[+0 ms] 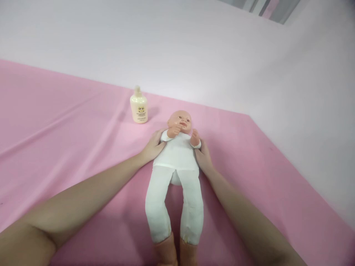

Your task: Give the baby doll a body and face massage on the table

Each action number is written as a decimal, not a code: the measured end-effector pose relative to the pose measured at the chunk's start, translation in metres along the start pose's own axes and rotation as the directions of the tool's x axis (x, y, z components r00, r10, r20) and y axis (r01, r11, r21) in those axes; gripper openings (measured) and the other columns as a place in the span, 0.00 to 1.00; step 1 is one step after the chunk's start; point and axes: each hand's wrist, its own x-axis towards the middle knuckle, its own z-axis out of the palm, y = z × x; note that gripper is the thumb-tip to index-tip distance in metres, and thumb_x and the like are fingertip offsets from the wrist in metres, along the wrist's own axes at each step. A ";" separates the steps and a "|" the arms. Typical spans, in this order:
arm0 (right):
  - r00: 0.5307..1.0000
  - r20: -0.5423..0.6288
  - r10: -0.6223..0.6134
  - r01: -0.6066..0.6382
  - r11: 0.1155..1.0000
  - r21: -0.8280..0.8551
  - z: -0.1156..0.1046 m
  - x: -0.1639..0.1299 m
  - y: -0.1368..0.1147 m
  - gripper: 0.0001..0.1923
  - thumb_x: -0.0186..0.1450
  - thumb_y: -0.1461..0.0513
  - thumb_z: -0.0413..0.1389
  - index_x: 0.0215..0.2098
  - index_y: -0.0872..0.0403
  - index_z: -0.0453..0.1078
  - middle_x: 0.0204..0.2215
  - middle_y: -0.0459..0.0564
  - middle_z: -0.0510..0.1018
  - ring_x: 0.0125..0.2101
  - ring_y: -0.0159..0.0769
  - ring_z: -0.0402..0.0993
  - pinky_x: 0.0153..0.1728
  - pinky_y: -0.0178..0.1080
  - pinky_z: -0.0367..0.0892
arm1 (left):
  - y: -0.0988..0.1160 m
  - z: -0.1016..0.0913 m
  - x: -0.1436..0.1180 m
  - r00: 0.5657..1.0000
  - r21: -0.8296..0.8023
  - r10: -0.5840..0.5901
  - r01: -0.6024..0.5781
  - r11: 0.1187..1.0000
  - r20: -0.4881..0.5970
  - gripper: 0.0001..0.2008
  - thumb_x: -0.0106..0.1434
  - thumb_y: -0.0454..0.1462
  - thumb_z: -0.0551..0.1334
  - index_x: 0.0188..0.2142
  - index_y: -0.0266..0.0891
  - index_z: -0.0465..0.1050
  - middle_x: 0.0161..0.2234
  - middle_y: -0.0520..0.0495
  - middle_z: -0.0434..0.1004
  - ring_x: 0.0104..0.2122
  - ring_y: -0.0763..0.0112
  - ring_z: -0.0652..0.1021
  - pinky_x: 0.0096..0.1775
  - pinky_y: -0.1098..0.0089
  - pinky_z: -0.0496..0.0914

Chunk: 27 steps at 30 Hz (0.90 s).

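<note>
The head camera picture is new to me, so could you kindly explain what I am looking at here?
The picture comes from a camera worn on a person's head, looking forward and down, so the two bare arms reaching in from the bottom are the wearer's own. A baby doll in a white suit lies on its back on a pink sheet. The left hand and the right hand rest against the sides of the doll's body, one on each side. A cream-coloured bottle stands upright on the sheet beyond the doll's head, to the left, touched by neither hand.
</note>
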 end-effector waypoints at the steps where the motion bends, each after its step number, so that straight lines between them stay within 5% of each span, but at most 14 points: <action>1: 1.000 -0.001 0.005 -0.005 1.000 0.000 0.000 0.000 0.000 0.23 0.61 0.64 0.48 0.55 0.49 0.62 0.54 0.49 0.72 0.55 0.41 0.67 0.58 0.51 0.63 | 0.000 0.000 0.000 1.000 0.000 0.001 -0.001 1.000 0.001 0.26 0.61 0.32 0.54 0.59 0.45 0.59 0.57 0.45 0.66 0.56 0.59 0.68 0.59 0.53 0.62; 27: 1.000 -0.005 0.025 -0.025 1.000 -0.008 -0.002 0.000 -0.001 0.23 0.61 0.62 0.49 0.55 0.48 0.63 0.53 0.49 0.73 0.54 0.43 0.68 0.57 0.53 0.64 | 0.001 -0.001 0.001 1.000 0.013 0.010 -0.010 1.000 0.012 0.27 0.60 0.33 0.54 0.60 0.44 0.58 0.58 0.43 0.66 0.57 0.57 0.67 0.59 0.52 0.61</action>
